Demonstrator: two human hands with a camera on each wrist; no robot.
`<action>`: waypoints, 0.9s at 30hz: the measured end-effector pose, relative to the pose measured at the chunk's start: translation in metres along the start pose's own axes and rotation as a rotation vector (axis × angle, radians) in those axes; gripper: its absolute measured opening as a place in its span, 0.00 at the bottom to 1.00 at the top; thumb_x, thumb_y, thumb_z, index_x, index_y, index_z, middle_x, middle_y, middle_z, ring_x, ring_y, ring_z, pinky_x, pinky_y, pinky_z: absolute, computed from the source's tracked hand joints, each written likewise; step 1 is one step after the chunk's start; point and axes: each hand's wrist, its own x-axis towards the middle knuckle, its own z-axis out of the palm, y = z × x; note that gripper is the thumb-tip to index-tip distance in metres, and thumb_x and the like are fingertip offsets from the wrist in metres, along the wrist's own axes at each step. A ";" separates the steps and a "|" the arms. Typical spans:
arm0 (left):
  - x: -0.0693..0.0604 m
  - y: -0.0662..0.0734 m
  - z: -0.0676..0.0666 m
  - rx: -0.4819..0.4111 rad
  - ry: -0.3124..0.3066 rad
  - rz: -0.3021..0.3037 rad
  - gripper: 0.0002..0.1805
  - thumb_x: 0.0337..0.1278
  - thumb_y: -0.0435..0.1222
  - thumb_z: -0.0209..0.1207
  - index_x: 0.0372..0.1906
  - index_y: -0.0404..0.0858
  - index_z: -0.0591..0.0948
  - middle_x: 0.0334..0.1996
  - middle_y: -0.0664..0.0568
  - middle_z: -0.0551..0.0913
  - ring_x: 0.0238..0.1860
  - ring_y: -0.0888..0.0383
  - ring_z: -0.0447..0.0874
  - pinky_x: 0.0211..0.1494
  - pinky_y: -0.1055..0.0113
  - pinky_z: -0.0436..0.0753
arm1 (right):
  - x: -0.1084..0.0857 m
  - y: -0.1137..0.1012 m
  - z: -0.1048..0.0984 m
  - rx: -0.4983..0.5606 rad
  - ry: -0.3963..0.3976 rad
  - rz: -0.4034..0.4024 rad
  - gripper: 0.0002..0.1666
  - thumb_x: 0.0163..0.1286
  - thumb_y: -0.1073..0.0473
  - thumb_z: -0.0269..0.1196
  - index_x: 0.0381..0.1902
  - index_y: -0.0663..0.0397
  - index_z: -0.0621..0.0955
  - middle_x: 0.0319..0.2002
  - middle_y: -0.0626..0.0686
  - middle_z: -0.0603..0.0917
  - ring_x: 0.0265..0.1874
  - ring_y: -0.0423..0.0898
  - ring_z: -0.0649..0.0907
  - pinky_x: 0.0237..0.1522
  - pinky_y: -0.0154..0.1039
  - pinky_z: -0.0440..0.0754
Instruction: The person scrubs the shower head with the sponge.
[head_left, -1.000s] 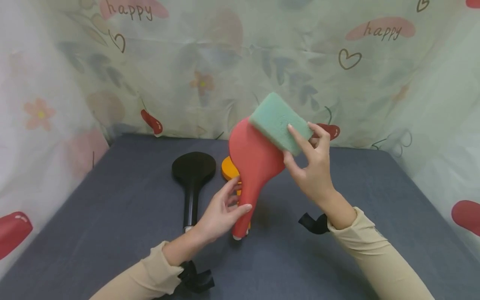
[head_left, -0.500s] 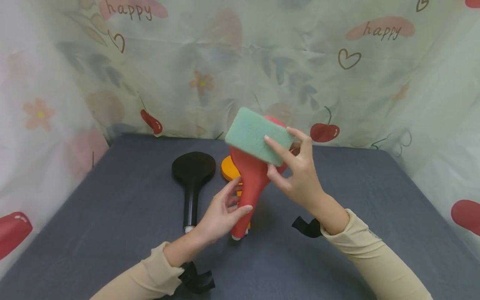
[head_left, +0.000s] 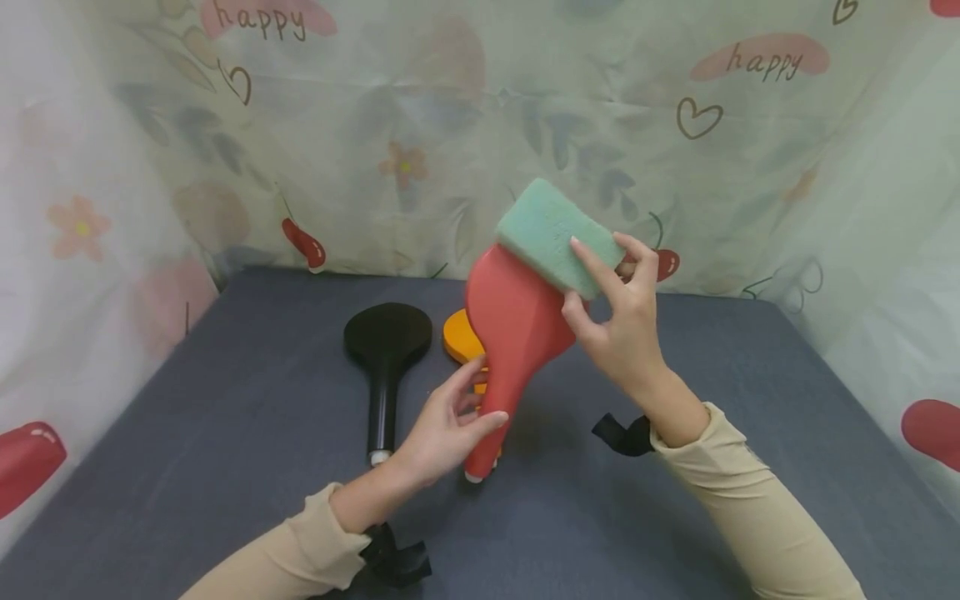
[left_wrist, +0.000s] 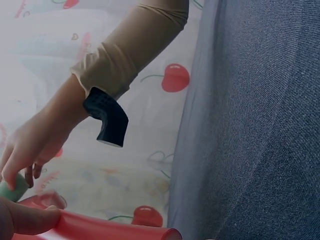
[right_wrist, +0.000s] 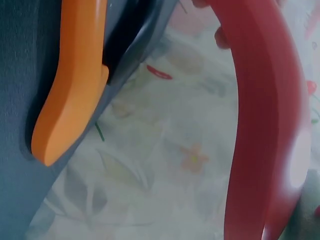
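Note:
A red handheld shower head [head_left: 517,312] is held tilted above the table, its round head up and its white-tipped handle end low. Round its handle my left hand [head_left: 444,429] grips, thumb [left_wrist: 37,219] across the red surface. My right hand [head_left: 621,329] pinches a light green sponge [head_left: 555,233] against the upper right of the round head, with the index finger lying on top. The right wrist view shows the shower head's long curved side [right_wrist: 267,115], with fingertips [right_wrist: 222,37] of the left hand behind it. The sponge covers part of the head's rim.
On the dark grey cloth-covered table [head_left: 247,450], a black shower head [head_left: 387,337] lies left of my left hand. An orange shower head [head_left: 460,336] lies behind the red one, partly hidden. Patterned curtains [head_left: 420,108] enclose the back and sides. Black straps [head_left: 397,558] hang at both wrists.
The sponge slid down and left across the red head, then back up to the right. The red shower head has shifted slightly right at its top; my left hand has hardly moved.

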 end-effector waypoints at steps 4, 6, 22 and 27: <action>0.000 0.000 0.000 -0.003 -0.002 0.001 0.39 0.57 0.29 0.59 0.72 0.37 0.54 0.62 0.38 0.67 0.54 0.41 0.76 0.51 0.57 0.83 | -0.007 -0.007 0.005 -0.011 -0.070 -0.072 0.25 0.57 0.62 0.57 0.55 0.58 0.78 0.59 0.70 0.62 0.34 0.56 0.69 0.34 0.41 0.66; -0.001 0.000 0.000 0.001 0.000 0.007 0.38 0.58 0.29 0.58 0.71 0.37 0.55 0.62 0.37 0.67 0.55 0.41 0.76 0.53 0.57 0.82 | -0.015 -0.014 0.010 -0.018 -0.117 -0.144 0.24 0.58 0.61 0.58 0.54 0.58 0.78 0.59 0.71 0.62 0.34 0.55 0.71 0.33 0.42 0.69; 0.001 0.002 -0.001 -0.071 0.081 -0.039 0.39 0.57 0.27 0.58 0.72 0.42 0.54 0.61 0.41 0.69 0.54 0.44 0.77 0.54 0.56 0.81 | -0.038 0.001 0.002 -0.010 -0.105 -0.124 0.26 0.55 0.64 0.56 0.54 0.54 0.78 0.59 0.70 0.62 0.39 0.57 0.69 0.35 0.41 0.67; 0.000 0.003 -0.001 -0.110 0.050 -0.067 0.39 0.59 0.29 0.57 0.72 0.39 0.53 0.62 0.40 0.67 0.55 0.46 0.77 0.55 0.57 0.81 | -0.034 0.015 -0.001 0.016 -0.003 0.041 0.27 0.55 0.65 0.57 0.56 0.53 0.78 0.60 0.69 0.62 0.37 0.57 0.69 0.37 0.40 0.65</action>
